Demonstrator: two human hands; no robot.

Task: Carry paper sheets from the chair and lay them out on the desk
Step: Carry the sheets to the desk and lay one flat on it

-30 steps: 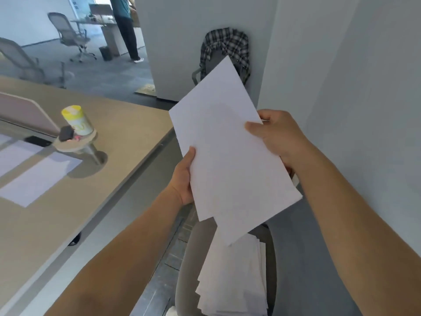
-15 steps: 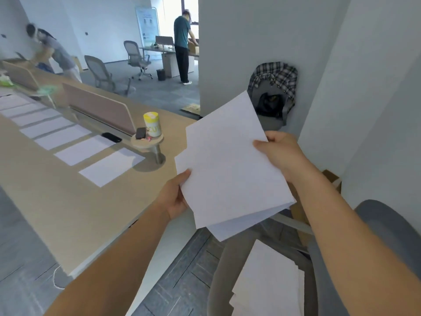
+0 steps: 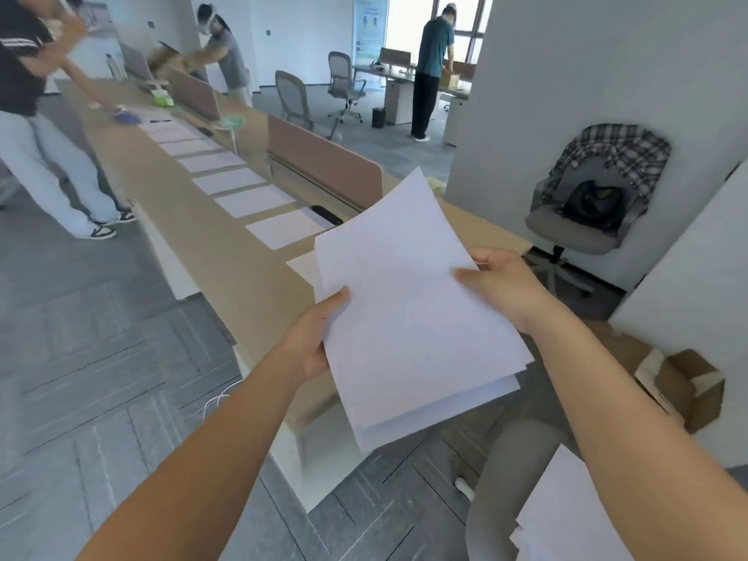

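I hold a small sheaf of white paper sheets (image 3: 409, 313) in front of me, above the near end of the long wooden desk (image 3: 210, 253). My left hand (image 3: 319, 338) grips the sheaf's left edge, thumb on top. My right hand (image 3: 502, 285) pinches its right edge. A row of several sheets (image 3: 239, 180) lies flat along the desk, running away to the upper left. At the bottom right, a grey chair (image 3: 506, 479) carries a stack of more paper (image 3: 566, 516).
Brown divider panels (image 3: 324, 168) stand along the desk's middle. A person (image 3: 36, 115) stands at the desk's left side; two others are farther back. A chair with a plaid shirt (image 3: 599, 188) stands by the wall. An open cardboard box (image 3: 680, 386) sits on the floor at right.
The view has swung left, away from the chair, so the whole desk with its row of sheets is now in sight. Both hands keep their hold on the sheaf.
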